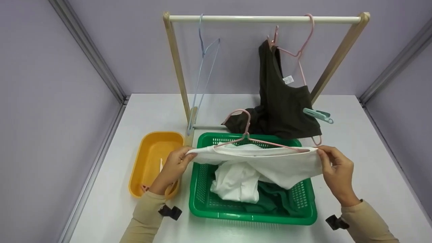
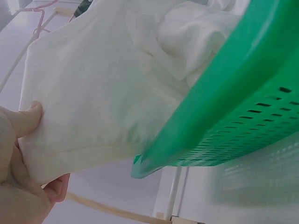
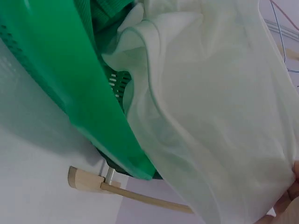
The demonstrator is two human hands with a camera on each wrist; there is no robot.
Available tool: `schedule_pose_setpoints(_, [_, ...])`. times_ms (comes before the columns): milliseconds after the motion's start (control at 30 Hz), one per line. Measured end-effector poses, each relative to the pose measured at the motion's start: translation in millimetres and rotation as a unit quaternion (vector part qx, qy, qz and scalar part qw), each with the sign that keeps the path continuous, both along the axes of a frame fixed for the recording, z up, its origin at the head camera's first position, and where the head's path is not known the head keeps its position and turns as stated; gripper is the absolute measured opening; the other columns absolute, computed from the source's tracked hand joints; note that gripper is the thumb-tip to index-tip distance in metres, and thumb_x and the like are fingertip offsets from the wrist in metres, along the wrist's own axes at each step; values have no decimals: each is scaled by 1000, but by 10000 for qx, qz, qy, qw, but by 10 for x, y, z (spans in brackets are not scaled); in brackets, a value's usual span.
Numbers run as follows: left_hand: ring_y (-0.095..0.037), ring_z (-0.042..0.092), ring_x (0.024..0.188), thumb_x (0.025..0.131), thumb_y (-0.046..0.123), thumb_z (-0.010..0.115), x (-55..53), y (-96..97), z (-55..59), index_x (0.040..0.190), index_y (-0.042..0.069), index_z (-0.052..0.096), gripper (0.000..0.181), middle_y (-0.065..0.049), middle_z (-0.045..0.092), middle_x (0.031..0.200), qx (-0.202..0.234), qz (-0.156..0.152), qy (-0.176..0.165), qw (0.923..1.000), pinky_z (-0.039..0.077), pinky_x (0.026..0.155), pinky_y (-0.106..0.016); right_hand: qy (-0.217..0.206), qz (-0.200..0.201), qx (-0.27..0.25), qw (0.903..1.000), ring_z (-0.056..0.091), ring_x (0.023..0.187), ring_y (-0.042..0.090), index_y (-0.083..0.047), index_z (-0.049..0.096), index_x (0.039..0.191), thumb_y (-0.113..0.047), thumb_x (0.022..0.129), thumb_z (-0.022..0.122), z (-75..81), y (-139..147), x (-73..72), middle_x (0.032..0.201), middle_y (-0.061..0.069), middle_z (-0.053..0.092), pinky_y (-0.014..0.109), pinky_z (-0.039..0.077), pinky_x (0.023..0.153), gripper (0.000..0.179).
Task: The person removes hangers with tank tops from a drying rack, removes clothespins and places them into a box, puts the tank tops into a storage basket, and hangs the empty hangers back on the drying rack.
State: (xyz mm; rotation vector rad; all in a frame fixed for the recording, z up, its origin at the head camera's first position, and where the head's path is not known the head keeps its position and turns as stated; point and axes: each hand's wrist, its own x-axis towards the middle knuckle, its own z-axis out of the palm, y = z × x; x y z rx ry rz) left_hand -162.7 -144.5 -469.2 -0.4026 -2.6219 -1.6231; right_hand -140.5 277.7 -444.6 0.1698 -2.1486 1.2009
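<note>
A white shirt point(image 1: 287, 167) is stretched sideways over the green basket point(image 1: 249, 216), its lower part bunched inside. My left hand point(image 1: 175, 165) pinches one upper corner of it between thumb and fingers. At the opposite corner my right hand point(image 1: 337, 170) pinches the cloth in the same way. A pink hanger point(image 1: 247, 133) sits in the shirt's neck opening, with its hook pointing up and its arms running into the cloth. In the left wrist view the left thumb point(image 2: 28, 119) presses flat on the white fabric. Dark green cloth point(image 1: 270, 199) lies in the basket under the shirt.
Behind the basket stands a rack with a white rail point(image 1: 263, 19). From it hang an empty blue hanger point(image 1: 202, 57) and a dark garment point(image 1: 283, 98) on a pink hanger point(image 1: 305, 44), with a teal clothespin point(image 1: 318, 115) on it. A yellow tray point(image 1: 148, 155) holds small items at left.
</note>
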Motion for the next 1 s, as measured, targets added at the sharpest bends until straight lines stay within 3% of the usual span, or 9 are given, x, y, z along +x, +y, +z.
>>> schedule_pose_setpoints(133, [-17, 54, 86, 97, 14, 57, 1, 15, -9, 105, 3, 67, 17, -13, 69, 100, -74, -15, -16, 10000, 50, 81, -21, -658, -547, -525, 9949, 55, 71, -13, 10, 67, 95, 2, 92, 59, -13, -85, 22, 84, -32, 57, 0, 43, 66, 12])
schedule_pose_setpoints(233, [-16, 55, 86, 96, 16, 57, 3, 41, 2, 105, 3, 67, 18, -12, 69, 99, -201, -104, 15, 9997, 51, 80, -24, -1088, -776, -1231, 9834, 55, 68, -9, 6, 66, 95, -4, 94, 58, 5, -153, 16, 78, -27, 58, 4, 45, 62, 13])
schedule_pose_setpoints(433, [-15, 57, 86, 97, 18, 57, -8, 95, -8, 106, 5, 68, 19, -11, 71, 100, -327, -288, 163, 9989, 55, 85, -32, -1695, -594, -2770, 9439, 56, 66, -1, -15, 62, 89, -9, 97, 55, 49, -259, 6, 74, -14, 61, 11, 48, 57, 12])
schedule_pose_setpoints(567, [-17, 57, 89, 97, 15, 56, -7, 88, 16, 107, 4, 68, 18, -11, 71, 105, -52, -170, 94, 9998, 55, 91, -38, -1698, -427, -3313, 9271, 58, 65, -1, -15, 62, 87, -8, 97, 54, 100, -285, -3, 74, -11, 62, 11, 49, 58, 15])
schedule_pose_setpoints(800, [-18, 58, 93, 97, 11, 56, -17, 49, 61, 108, 5, 68, 18, -10, 71, 108, 195, -71, 32, 9998, 55, 95, -37, -1584, -297, -3567, 9202, 58, 67, 0, -15, 64, 83, -3, 95, 55, 127, -197, -30, 75, -10, 64, 10, 50, 61, 19])
schedule_pose_setpoints(1000, [-15, 63, 90, 94, 6, 59, -48, 28, 51, 107, 2, 70, 17, -12, 73, 106, 274, 187, 327, 9989, 57, 90, -35, -1799, -256, -3421, 9219, 62, 69, 0, -13, 65, 85, -2, 95, 56, 103, -95, -27, 75, -9, 66, 11, 54, 64, 17])
